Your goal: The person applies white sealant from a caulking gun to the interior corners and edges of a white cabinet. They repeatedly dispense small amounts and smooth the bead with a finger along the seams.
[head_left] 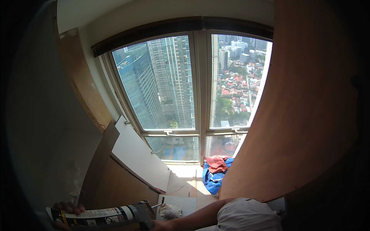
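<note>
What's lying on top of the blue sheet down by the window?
A crumpled red cloth lies on the bunched blue sheet, on the floor below the window. The brown board on the right covers the sheet's right edge, so anything there is hidden.

Large window (185,84) at twelve o'clock, towers and low roofs beyond. Brown wood panel (304,107) fills three o'clock. White board (140,154) leaning at seven. Blue and red cloth heap (215,171) near six; crumpled pale rag (170,211), possibly paper.
</note>
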Tool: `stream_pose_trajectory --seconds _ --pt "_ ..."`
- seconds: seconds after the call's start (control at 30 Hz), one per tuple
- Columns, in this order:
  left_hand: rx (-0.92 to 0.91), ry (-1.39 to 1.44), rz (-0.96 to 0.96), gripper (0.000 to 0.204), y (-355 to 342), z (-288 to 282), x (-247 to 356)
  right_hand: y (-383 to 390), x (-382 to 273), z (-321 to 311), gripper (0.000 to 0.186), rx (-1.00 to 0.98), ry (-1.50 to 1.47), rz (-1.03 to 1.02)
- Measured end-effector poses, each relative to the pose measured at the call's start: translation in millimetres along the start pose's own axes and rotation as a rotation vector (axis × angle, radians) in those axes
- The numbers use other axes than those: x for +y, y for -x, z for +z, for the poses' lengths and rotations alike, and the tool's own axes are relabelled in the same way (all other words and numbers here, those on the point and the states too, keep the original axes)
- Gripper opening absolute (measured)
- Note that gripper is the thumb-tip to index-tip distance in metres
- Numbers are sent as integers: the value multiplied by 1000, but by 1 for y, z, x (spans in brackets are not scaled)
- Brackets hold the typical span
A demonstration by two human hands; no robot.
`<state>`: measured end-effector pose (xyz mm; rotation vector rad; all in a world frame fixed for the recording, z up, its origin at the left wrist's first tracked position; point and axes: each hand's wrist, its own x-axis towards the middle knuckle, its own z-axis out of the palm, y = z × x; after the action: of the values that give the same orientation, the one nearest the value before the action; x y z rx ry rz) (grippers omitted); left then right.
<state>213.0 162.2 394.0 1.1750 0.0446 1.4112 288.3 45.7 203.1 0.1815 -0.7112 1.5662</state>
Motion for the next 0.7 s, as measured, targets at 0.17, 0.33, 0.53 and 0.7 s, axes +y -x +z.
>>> stream_pose_trajectory --seconds 0.17,0.33,0.53,0.7 --pt "-14 -58 18 45 0 2 2 -2 -3 -7 24 -95 -215 54" --pt "13 -79 35 44 2 4 3 -3 -4 -13 32 -128 -293 162" --pt "29 -81 27 46 7 7 2 2 -8 -13 35 -145 -242 169" --pt "29 53 -8 44 11 8 0 5 -6 -16 34 -124 -245 160"
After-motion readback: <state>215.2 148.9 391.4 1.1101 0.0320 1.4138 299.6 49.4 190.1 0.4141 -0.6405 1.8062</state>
